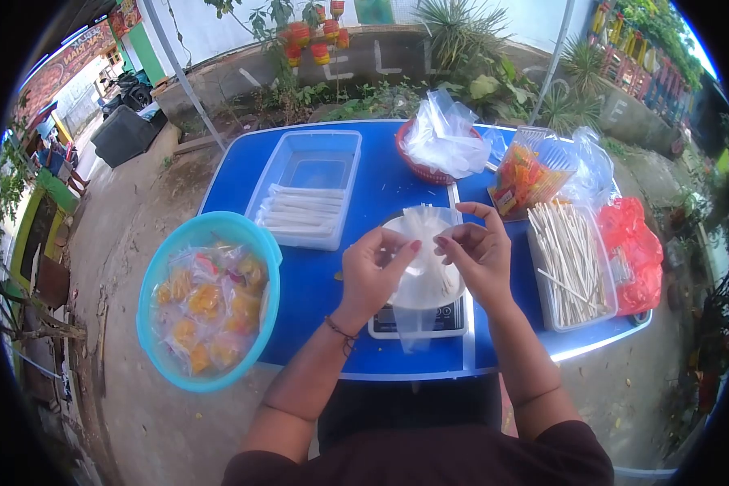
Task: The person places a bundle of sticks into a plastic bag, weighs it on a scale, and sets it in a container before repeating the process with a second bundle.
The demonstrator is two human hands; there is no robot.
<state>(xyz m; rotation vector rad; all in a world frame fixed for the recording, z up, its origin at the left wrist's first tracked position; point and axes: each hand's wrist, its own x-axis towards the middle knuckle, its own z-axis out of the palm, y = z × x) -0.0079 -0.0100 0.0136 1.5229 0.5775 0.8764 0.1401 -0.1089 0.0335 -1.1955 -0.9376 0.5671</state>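
Observation:
A clear plastic bag [415, 317] hangs between my hands, with pale sticks [424, 223] bunched at its upper part. My left hand [376, 267] pinches the bag from the left with thumb and fingers. From the other side, my right hand [479, 253] pinches it near the top, its index finger raised. Below them a white plate [455, 290] rests on a digital kitchen scale [452, 326]. The bag's lower end overlaps the scale's front.
A turquoise basin [275, 251] of filled bags stands left. Behind it is a clear tray [352, 154] with wrapped white bundles. A red basket [417, 168] holds plastic bags. To the right are a stick-filled container [547, 314], a clear tub [506, 202] and a red bag [633, 279].

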